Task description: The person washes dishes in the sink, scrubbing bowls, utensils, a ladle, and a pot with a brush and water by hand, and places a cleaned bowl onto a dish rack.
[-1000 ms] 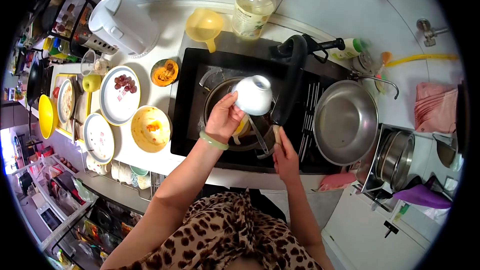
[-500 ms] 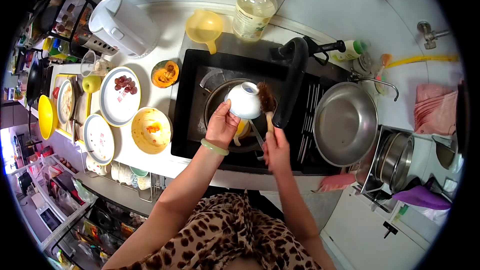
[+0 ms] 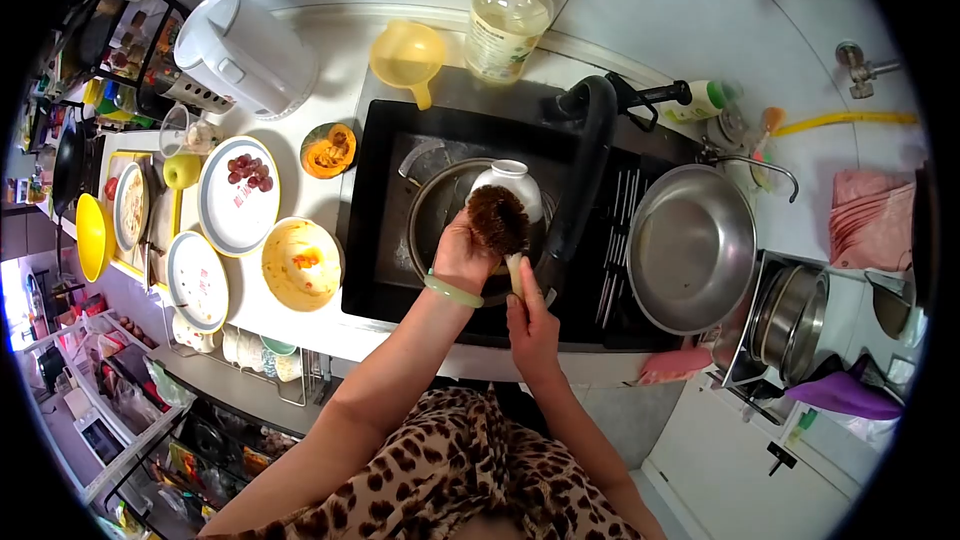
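My left hand [image 3: 464, 252] grips a small white bowl [image 3: 514, 177], turned so its foot faces up and away. A round scrub brush [image 3: 498, 219] with brown bristles lies against the bowl's near side and hides part of it. My right hand [image 3: 534, 332] is closed round the brush's pale handle. Both hands work over the black sink [image 3: 376, 275], where a round dark pan [image 3: 418, 230] sits below the bowl. What lies inside the pan is mostly covered by my hands.
A black faucet [image 3: 592, 155] arches over the sink's right side. Right of it is a large metal pan [image 3: 690, 250]. Left stand a yellow soiled bowl [image 3: 300, 280], a plate with grapes [image 3: 225, 210] and a kettle [image 3: 245, 55]. Behind is a pump bottle [image 3: 505, 35].
The brush has moved from the bowl's right side to its near side. My left hand has shifted right with the bowl, and my right hand has come lower and slightly left.
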The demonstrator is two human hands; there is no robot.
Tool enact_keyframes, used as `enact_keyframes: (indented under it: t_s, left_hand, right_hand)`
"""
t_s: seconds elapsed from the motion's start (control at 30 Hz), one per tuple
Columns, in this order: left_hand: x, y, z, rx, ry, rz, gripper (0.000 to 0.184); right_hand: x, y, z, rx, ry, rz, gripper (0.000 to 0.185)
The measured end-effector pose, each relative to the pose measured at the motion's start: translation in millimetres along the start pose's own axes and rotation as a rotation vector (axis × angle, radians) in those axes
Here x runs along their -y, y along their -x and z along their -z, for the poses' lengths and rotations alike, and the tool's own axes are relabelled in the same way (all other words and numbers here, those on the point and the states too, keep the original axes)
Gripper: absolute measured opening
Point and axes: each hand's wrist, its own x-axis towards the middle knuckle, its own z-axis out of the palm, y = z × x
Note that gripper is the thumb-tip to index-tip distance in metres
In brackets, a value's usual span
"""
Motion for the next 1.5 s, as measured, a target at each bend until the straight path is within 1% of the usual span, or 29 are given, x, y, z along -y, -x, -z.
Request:
enact_keyframes:
  t_s: [0.03,0.07,0.13,0.17,0.27,0.33,0.4,0.43,0.53,0.57,0.6,0.67,0.7,0.77,0.87,0.9,0.93,1.0,1.03,1.07,1.1,1.13,1.17,1.2,1.23,1.27,1.3,1.4,1.5]
  left_hand:
    - [2.0,-4.1,5.4,0.004,0.064,-0.004,0.023]
    - [3.5,-3.4,7.4,-0.040,0.104,-0.011,0.022]
    - [5.0,3.7,4.8,-0.127,0.184,-0.025,0.018]
    - [4.2,7.8,8.4,-0.094,0.167,-0.030,0.018]
    - [1.0,3.6,25.3,-0.117,0.197,-0.070,0.019]
    - [-6.2,1.5,22.2,-0.116,0.189,-0.068,0.020]
    - [-13.9,4.0,23.1,0.049,0.044,0.069,0.020]
    - [-12.3,3.0,22.5,0.064,0.045,0.067,0.021]
    - [-6.8,0.7,13.0,-0.087,0.189,-0.059,0.020]
    - [-7.6,7.8,12.9,-0.052,0.205,-0.067,0.020]
    - [-10.8,9.6,15.3,-0.020,0.220,-0.057,0.020]
    - [-18.9,12.1,27.1,0.034,0.253,-0.036,0.021]
    - [-23.1,16.6,26.4,0.051,0.254,-0.035,0.023]
    - [-27.6,28.1,23.5,0.058,0.208,-0.021,0.020]
    - [-33.1,40.2,11.5,0.089,0.098,-0.006,0.018]
    - [-34.9,39.8,9.4,0.092,0.049,-0.006,0.017]
    - [-37.3,38.2,6.1,0.098,-0.001,-0.005,0.017]
    - [-45.7,35.0,1.4,0.204,-0.219,0.004,0.015]
    - [-46.7,33.0,-2.9,0.258,-0.326,0.010,0.014]
    - [-45.4,31.1,-8.1,0.270,-0.466,0.009,0.014]
    - [-45.6,30.9,-14.9,0.278,-0.609,0.006,0.015]
    - [-46.1,30.6,-20.0,0.285,-0.754,0.001,0.015]
    - [-42.2,29.2,-24.0,0.306,-0.824,0.017,0.014]
    - [-38.1,29.8,-29.7,0.356,-0.862,-0.003,0.014]
    - [-34.4,32.0,-36.8,0.405,-0.903,-0.023,0.014]
    - [-32.2,34.4,-43.6,0.454,-0.945,-0.043,0.015]
    - [-31.9,36.9,-49.8,0.503,-0.973,-0.049,0.015]
    - [-29.3,38.9,-53.1,0.556,-1.064,-0.109,0.016]
    - [-33.8,44.9,-56.4,0.510,-1.182,-0.073,0.017]
  right_hand:
    - [-1.8,-1.9,2.1,-0.015,-0.073,-0.078,0.050]
    - [-2.1,-4.3,4.3,-0.036,-0.148,-0.155,0.049]
    - [0.2,-20.1,20.1,-0.064,-0.414,-0.461,0.048]
    - [-13.5,-25.7,25.9,-0.026,-0.513,-0.500,0.048]
    - [12.0,-17.3,27.3,0.016,-0.540,-0.541,0.048]
    - [17.3,9.5,11.3,0.083,-0.418,-0.303,0.052]
    - [12.1,20.6,-1.1,0.073,-0.290,-0.210,0.051]
    - [11.5,20.5,-3.4,0.052,-0.230,-0.175,0.050]
    - [7.6,-17.3,13.8,-0.007,-0.316,-0.476,0.050]
    - [-3.2,-31.8,20.7,0.002,-0.491,-0.533,0.049]
    - [-15.9,-39.8,24.5,0.034,-0.532,-0.633,0.049]
    - [-38.4,-48.0,35.0,0.179,-0.688,-0.793,0.046]
    - [-46.3,-49.6,35.6,0.262,-0.560,-0.756,0.044]
    - [-61.4,-54.9,33.8,0.415,-0.301,-0.668,0.041]
    - [-96.7,-51.3,9.8,0.331,0.532,-0.156,0.047]
    - [-81.4,-58.4,10.4,0.396,0.546,-0.343,0.052]
    - [-81.7,-60.0,11.7,0.404,0.598,-0.321,0.046]
    - [-87.1,-61.7,20.8,0.409,0.709,-0.288,0.037]
    - [-97.2,-68.4,35.5,0.455,0.696,-0.209,0.035]
    - [-107.7,-79.5,51.3,0.503,0.681,-0.130,0.033]
    - [-71.3,-97.6,71.6,0.401,0.634,-0.154,0.030]
    - [-91.6,-111.7,85.0,0.160,0.281,-0.088,0.031]
    - [-85.8,-137.0,99.9,-0.008,0.082,-0.088,0.033]
    - [-67.9,-165.9,118.7,-0.048,-0.310,-0.217,0.035]
    - [-28.4,-182.4,126.0,-0.185,-0.528,-0.361,0.035]
    - [-24.3,-200.2,134.6,-0.149,-0.747,-0.283,0.036]
    - [-16.7,-219.7,137.5,-0.115,-0.876,-0.296,0.030]
    - [-19.8,-253.5,131.4,-0.020,-1.035,-0.464,0.030]
    - [-13.4,-264.2,114.3,-0.129,-1.032,-0.480,0.038]
